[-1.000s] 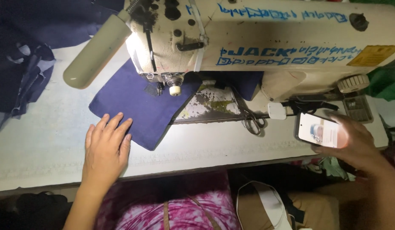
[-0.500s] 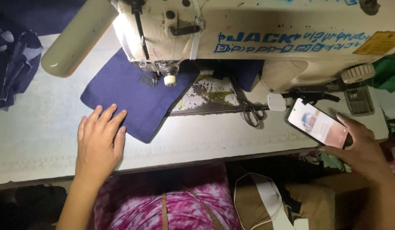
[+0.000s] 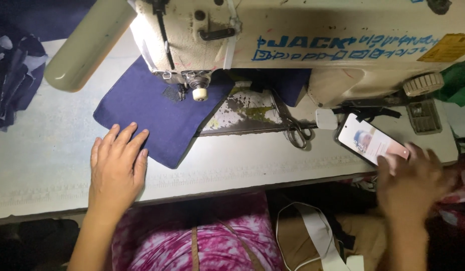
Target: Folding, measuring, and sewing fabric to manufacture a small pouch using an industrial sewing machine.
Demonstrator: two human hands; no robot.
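Observation:
My left hand (image 3: 117, 168) lies flat on the white table (image 3: 41, 160), fingers together, fingertips touching the near edge of a navy blue fabric piece (image 3: 152, 108). The fabric runs under the presser foot of a cream sewing machine (image 3: 317, 50). At the right, a lit phone (image 3: 370, 142) lies on the table beside the machine's base. My right hand (image 3: 413, 183) is blurred, fingers spread, with its fingertips at the phone's lower right corner. Neither hand grips anything.
Scissors (image 3: 295, 131) lie on the worn metal bed (image 3: 242, 113) next to the phone. A heap of dark cloth (image 3: 14, 83) sits at the far left, green cloth (image 3: 460, 83) at the far right. A tan bag (image 3: 302, 236) and my pink patterned garment (image 3: 212, 236) are below the table edge.
My right hand held the phone up in the air earlier; now the phone rests on the table and the hand has loosened and spread. The left hand has stayed flat by the fabric.

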